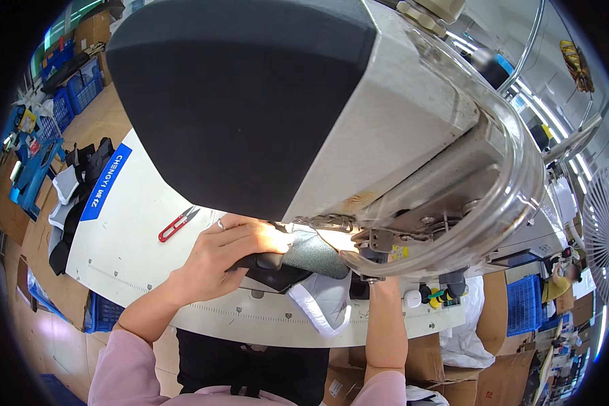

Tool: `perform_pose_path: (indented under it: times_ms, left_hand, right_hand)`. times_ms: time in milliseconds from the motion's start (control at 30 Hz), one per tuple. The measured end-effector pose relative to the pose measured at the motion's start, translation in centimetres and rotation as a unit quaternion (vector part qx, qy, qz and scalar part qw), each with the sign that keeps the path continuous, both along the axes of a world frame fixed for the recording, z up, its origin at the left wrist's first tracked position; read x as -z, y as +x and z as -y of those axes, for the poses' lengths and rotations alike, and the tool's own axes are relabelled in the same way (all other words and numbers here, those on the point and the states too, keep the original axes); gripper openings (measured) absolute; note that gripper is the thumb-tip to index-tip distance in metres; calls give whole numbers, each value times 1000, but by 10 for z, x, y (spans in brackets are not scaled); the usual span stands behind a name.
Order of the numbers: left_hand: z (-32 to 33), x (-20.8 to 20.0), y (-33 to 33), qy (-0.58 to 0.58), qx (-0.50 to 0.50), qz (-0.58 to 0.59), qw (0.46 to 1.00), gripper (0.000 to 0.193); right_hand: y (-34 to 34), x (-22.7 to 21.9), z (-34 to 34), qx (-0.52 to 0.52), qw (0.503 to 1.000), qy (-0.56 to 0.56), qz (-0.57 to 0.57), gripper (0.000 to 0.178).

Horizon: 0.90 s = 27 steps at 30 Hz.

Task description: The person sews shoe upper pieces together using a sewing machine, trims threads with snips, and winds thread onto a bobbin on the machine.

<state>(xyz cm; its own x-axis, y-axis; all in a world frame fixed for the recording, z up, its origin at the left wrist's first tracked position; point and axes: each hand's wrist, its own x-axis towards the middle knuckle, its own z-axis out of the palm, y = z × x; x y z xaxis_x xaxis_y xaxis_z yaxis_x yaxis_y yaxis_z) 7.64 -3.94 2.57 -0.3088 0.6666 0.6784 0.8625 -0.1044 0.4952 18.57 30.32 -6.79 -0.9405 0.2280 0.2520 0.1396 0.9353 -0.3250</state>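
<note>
My left hand clamps fingers on the grey-and-white shoe piece at the worktop's near edge, steadying it under the sewing machine | right hand hidden behind the machine, grip unclear | red snips lie aside, within left reach

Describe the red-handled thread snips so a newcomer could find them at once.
Start at the big white and black sewing machine head and look down to the white table beneath it. Just left of the person's left hand lie the thread snips, apart from it. They are the only red, bladed tool there; the dark fabric pieces sit farther left.
</note>
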Motion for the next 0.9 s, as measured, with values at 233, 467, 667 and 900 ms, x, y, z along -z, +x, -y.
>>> perform_pose_path:
  times_ms: [233, 467, 667, 900]
  left_hand:
    - [2, -11, 1, -13, -7, 29, 999, 35]
    - [18, -17, 27, 105, -99, 251, 957, 25]
    - [46, -5, 12, 76, -39, 376, 923, 34]
    - [61, -19, -5, 21, 65, 337, 939, 19]
  right_hand:
    - [25, -57, 72, 55, 975, -194, 93, 43]
    - [39, -90, 158, -35, 813, -572, -102, 36]
    - [33, -53, 200, -108, 518, -844, -85, 70]
    - [39, -63, 207, -155, 602, -773, -128, 53]
